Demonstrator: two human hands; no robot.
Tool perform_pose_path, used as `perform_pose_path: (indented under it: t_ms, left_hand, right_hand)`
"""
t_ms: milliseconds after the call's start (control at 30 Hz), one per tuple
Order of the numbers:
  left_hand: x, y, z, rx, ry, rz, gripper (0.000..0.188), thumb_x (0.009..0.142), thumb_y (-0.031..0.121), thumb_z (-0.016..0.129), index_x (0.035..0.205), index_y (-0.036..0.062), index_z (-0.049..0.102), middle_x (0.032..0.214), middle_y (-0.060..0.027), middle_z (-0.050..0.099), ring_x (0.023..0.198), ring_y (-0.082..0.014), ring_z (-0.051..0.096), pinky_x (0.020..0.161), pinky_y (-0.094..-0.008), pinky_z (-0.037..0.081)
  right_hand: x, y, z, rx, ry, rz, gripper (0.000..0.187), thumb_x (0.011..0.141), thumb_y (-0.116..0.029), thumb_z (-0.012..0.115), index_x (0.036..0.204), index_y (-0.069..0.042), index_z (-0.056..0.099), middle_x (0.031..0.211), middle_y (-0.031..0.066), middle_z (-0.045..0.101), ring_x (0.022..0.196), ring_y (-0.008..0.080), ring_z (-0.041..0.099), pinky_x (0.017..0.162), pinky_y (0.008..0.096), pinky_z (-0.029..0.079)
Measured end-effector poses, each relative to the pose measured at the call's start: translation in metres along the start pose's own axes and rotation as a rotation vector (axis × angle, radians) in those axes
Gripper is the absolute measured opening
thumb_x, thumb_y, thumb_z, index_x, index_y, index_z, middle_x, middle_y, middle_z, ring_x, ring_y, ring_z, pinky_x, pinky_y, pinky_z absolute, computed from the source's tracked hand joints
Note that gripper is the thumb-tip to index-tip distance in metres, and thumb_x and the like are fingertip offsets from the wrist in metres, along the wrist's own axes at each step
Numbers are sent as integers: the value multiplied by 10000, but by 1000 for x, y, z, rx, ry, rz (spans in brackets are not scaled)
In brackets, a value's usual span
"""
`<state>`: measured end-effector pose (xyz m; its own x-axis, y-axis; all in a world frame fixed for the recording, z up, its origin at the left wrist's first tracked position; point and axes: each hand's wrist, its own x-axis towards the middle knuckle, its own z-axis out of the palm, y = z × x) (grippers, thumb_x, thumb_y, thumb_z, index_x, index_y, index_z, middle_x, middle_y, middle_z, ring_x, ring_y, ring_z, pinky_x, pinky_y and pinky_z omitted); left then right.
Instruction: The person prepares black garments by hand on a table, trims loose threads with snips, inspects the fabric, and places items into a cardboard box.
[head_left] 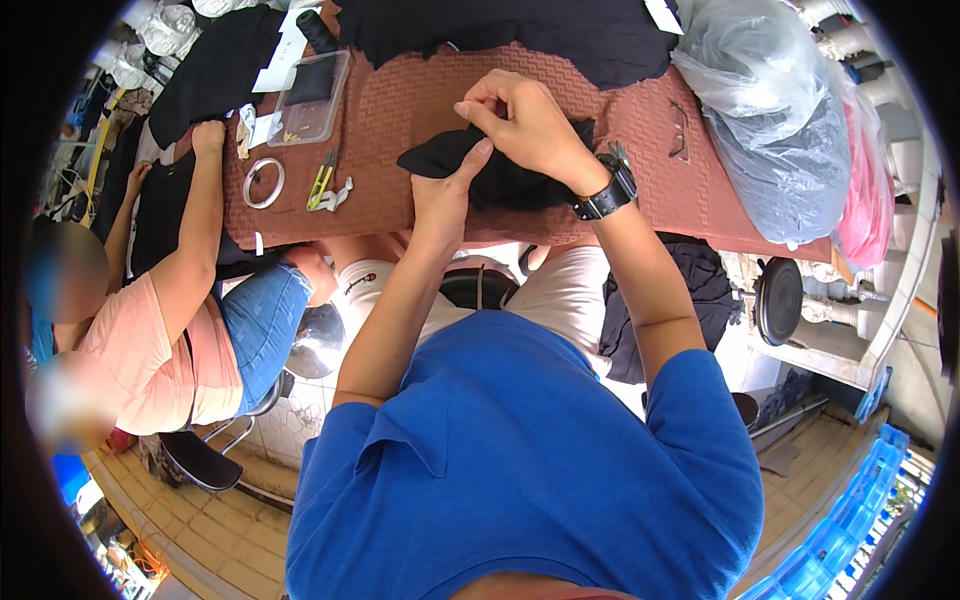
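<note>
Rust-brown patterned cloth covers the surface (pixel 400 110), on whose near edge lies a black fabric piece (pixel 500 180), the right hand (pixel 530 125) pinching its top with closed fingers, the left hand (pixel 445 195) gripping its near side, yellow-handled snips (pixel 321 181) farther left.

clear plastic bag (pixel 770 120) bulging, table's right end | white paper label (pixel 663 15) on black cloth, far edge | clear plastic box (pixel 310 97) far left
</note>
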<state>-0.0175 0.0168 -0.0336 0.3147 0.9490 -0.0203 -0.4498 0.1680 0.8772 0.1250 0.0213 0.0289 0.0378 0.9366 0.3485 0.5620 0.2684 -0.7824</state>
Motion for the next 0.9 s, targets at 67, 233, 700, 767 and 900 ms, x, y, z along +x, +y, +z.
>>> perform_pose_path:
  t_ms: [67, 233, 700, 767, 900]
  left_hand:
    - [1, 1, 1, -15, 36, 6, 117, 910, 92, 743, 984, 12, 701, 948, -27, 695, 873, -101, 626, 802, -251, 498]
    - [2, 11, -10, -174, -48, -107, 131, 952, 133, 699, 1029, 28, 687, 1011, -43, 696, 930, -122, 645, 848, -272, 507]
    - [-2, 29, 14, -220, 87, -167, 153, 926, 125, 727, 1042, 40, 677, 1005, -32, 678, 928, -111, 645, 789, -257, 518]
    - [-2, 26, 8, -219, 52, -224, 140, 944, 139, 700, 1054, 59, 668, 1016, -40, 673, 943, -126, 644, 797, -271, 520]
    - [-4, 20, 10, -259, 58, -145, 100, 953, 129, 682, 1028, 63, 681, 1011, -29, 676, 954, -115, 636, 826, -265, 503]
  right_hand:
    - [-4, -9, 3, -28, -10, -62, 186, 874, -178, 706, 848, 6, 705, 777, 112, 638, 764, 270, 582, 695, 384, 467]
    - [-27, -28, 4, -1, 134, -29, 132, 871, -119, 707, 852, 8, 677, 770, 104, 597, 695, 246, 575, 635, 366, 461]
    - [-70, -23, 29, -190, 218, -171, 78, 794, -6, 725, 816, -20, 652, 731, 83, 526, 688, 239, 530, 647, 359, 406]
    - [-71, -23, 28, -255, 239, -164, 177, 744, -34, 769, 843, -37, 621, 780, 75, 531, 727, 249, 533, 665, 364, 413]
    - [-61, -17, 26, -296, 335, -228, 298, 727, -92, 789, 955, -48, 601, 897, 77, 552, 814, 277, 554, 691, 385, 402]
